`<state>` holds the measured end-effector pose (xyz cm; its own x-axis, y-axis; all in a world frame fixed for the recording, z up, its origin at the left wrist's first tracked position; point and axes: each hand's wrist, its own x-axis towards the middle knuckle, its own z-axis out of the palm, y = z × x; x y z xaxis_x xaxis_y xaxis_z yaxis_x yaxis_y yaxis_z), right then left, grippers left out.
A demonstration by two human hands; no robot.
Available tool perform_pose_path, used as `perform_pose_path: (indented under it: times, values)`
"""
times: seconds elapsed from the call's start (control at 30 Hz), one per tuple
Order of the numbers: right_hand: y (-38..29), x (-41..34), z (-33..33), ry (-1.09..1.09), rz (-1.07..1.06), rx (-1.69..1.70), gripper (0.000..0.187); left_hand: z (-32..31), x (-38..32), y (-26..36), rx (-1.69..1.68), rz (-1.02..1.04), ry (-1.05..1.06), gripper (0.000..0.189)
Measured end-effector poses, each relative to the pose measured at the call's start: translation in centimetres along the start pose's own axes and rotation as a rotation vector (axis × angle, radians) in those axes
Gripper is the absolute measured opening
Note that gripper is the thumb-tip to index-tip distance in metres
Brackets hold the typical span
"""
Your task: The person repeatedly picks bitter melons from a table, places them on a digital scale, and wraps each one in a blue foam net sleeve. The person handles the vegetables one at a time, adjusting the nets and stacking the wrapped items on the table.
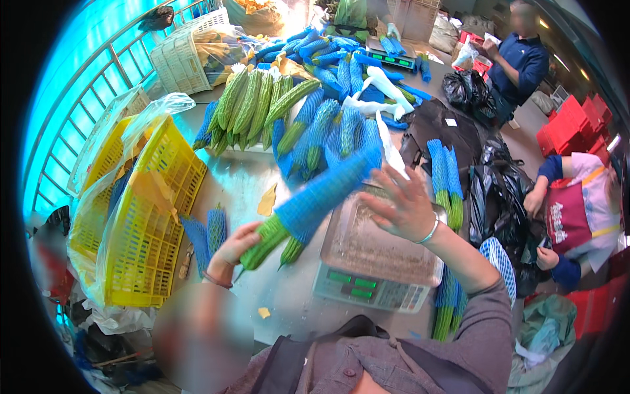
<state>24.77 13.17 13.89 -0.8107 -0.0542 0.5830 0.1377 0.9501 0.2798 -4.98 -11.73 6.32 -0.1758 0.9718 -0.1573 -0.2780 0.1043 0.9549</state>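
Observation:
My left hand point(236, 246) grips the green end of a bitter melon point(263, 241), held tilted above the table. A blue foam net sleeve point(327, 192) covers its upper part and reaches up to the right. Beside the sleeve's far end, my right hand point(406, 204) is raised with fingers spread and nothing in them. Under that hand stands a digital scale point(379, 246) with a worn metal pan and lit green displays. Behind the held melon, a second green tip point(293, 251) shows; most of it is hidden.
Bare bitter melons point(248, 106) are piled ahead, beside many blue-sleeved ones point(320, 128). A yellow plastic crate point(147, 236) stands at left. Sleeved melons point(445, 182) and black plastic bags point(497, 197) lie right. One person point(581, 207) handles bags; another point(519, 64) stands farther back.

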Motion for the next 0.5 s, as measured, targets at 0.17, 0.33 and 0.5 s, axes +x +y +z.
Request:
perform_pose_path:
  times: [0.17,0.33,0.5]
  values:
    - [-6.9,1.0,-3.6,-0.186,-0.047,0.21,0.074,2.5,-5.7,1.2,0.199,-0.182,-0.297,0.061]
    - [-13.7,-3.5,-5.3,-0.212,0.468,0.708,0.074,2.4,-4.7,2.8,0.086,0.038,-0.118,0.047]
    - [-21.8,-5.9,-4.8,-0.025,0.967,1.376,0.079,12.0,-5.3,-5.1,0.269,0.168,-0.507,0.078]
